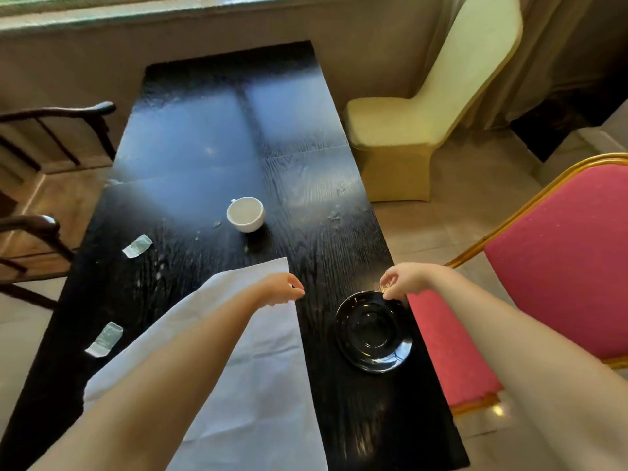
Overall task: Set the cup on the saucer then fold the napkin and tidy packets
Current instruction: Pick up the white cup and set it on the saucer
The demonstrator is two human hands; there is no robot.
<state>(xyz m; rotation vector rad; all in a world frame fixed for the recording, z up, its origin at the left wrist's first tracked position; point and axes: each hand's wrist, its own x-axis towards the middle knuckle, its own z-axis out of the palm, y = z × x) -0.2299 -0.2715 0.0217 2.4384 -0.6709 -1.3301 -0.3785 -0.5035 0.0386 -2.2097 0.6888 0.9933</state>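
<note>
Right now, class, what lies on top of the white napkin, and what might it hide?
Only the person's left forearm crosses above the napkin; no packet or cup sits on it. Whatever lies beneath the napkin, apart from the table, is covered and cannot be seen.

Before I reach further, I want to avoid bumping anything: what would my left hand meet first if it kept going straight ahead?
Probably the white cup. The left hand points up the dark table over the napkin corner, with only bare tabletop between; height is unclear.
</note>
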